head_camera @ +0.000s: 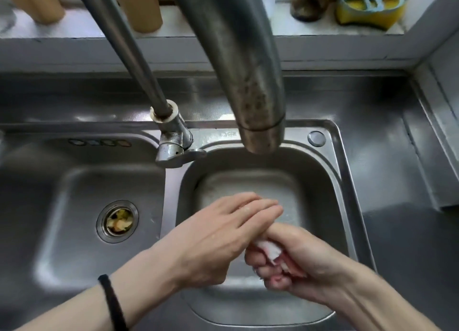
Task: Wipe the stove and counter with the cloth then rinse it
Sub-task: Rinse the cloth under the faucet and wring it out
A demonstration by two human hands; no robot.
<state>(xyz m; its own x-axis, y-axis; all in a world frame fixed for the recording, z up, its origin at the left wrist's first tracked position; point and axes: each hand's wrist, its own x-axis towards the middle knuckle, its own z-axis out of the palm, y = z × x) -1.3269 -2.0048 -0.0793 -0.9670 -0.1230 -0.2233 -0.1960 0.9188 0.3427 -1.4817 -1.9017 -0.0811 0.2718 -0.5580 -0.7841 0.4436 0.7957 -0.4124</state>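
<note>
Gripping the cloth [269, 250] in a tight wad, the right hand [298, 261] sits low and right of centre in the frame, its fingers curled round the white and pinkish fabric so that only a small fold shows between thumb and knuckles. The left hand [218, 236], with a black band [111, 301] on its wrist, reaches in from the lower left with straight fingers laid flat across the top of the right hand, curled round nothing. Both hands hang over the right basin [320, 172] of a steel double sink, below the spout of the faucet [250, 82] at upper centre. The left basin [62, 206] holds a drain strainer [117, 221] with food scraps. A yellow sponge [370, 5] rests on the ledge at upper right.
</note>
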